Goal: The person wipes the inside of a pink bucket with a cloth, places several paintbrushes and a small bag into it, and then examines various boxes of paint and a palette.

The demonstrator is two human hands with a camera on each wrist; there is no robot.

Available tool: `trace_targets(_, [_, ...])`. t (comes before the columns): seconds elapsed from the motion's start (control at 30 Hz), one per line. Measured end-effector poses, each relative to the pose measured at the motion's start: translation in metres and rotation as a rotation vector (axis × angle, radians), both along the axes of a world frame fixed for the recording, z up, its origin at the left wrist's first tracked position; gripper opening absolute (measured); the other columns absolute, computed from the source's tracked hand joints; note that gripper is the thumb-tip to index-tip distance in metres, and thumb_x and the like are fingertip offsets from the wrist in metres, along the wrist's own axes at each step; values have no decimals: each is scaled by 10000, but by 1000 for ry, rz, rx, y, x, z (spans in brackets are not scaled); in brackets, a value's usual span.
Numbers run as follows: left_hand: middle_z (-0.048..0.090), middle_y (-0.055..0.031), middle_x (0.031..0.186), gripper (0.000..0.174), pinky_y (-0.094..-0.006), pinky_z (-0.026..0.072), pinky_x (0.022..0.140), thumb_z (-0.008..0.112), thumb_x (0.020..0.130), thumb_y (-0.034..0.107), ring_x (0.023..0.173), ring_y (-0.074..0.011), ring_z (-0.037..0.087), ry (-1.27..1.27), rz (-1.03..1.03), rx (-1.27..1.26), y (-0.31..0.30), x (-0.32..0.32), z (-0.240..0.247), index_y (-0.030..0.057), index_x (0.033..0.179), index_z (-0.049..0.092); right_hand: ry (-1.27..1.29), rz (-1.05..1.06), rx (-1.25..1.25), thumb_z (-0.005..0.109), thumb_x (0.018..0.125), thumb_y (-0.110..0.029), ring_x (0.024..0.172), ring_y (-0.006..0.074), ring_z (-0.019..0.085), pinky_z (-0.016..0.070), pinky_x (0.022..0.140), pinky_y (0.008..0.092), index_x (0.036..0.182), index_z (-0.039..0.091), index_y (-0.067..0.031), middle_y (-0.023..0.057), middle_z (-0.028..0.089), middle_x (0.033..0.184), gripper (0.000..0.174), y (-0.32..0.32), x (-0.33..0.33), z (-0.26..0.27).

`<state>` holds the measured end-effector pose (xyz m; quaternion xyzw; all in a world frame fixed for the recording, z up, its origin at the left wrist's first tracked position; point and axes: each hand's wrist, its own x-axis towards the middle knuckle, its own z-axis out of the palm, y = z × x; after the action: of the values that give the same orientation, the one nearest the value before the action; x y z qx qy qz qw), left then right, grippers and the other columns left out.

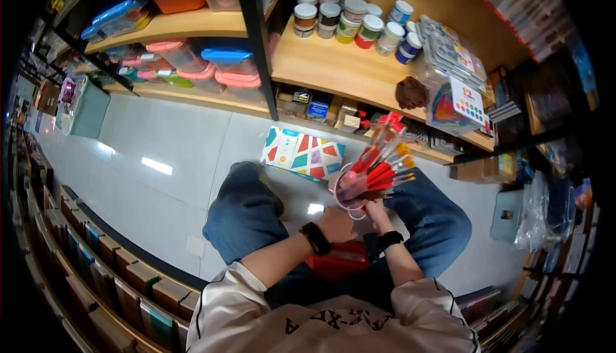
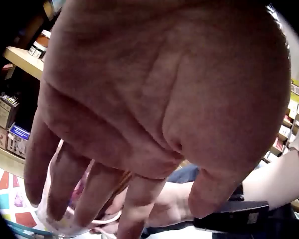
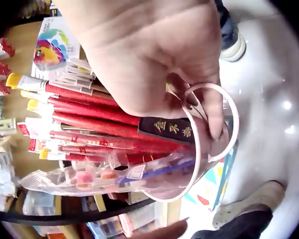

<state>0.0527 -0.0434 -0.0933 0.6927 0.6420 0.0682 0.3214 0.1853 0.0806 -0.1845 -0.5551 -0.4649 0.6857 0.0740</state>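
My right hand grips a pink cup near its round handle, between my knees. Seen in the right wrist view, the cup lies tilted, packed with red-handled paintbrushes. Among them are a clear plastic-wrapped pack and a black label with gold characters. My left hand hangs beside the cup, its fingers extended. In the left wrist view its palm fills most of the picture and partly hides the cup.
A patterned box lies on the floor ahead. Paint jars, stacked paint sets and a brown lump sit on the shelf. Between my legs is a red object. Filled shelves stand left and behind; a teal bin is right.
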Motion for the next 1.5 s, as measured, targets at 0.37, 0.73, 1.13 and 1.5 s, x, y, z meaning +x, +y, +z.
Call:
trace_targets(0.37, [516, -211, 1062, 449, -391, 392, 759, 601, 720, 340, 989, -331, 479, 232, 195, 172, -10, 2, 17, 5, 1018, 565, 43, 426, -146, 537, 723, 22, 840, 178, 586, 471, 752, 286, 1155, 457, -20, 105, 568, 1039, 442, -53, -30, -127])
trace_targets(0.73, [523, -166, 970, 394, -372, 410, 734, 545, 728, 249, 884, -276, 507, 240, 189, 37, -4, -4, 11, 0, 1033, 531, 306, 352, 198, 519, 720, 40, 857, 191, 590, 465, 758, 299, 1146, 463, -5, 123, 571, 1036, 432, -66, -96, -186])
trace_targets(1.13, [540, -151, 974, 445, -359, 393, 749, 587, 725, 334, 889, -274, 523, 190, 98, 38, -3, -1, 15, 20, 1037, 534, 284, 360, 59, 612, 720, -66, 989, 275, 546, 418, 852, 330, 1227, 380, 10, 196, 551, 1086, 562, -52, -94, -159])
trace_targets(1.5, [543, -167, 981, 400, -399, 430, 727, 575, 760, 372, 902, -296, 544, 270, 16, 293, 3, -4, 17, 39, 980, 543, -120, 649, 165, 600, 784, -257, 971, 217, 531, 439, 825, 322, 1185, 479, -23, 119, 560, 1081, 481, 70, 20, -82])
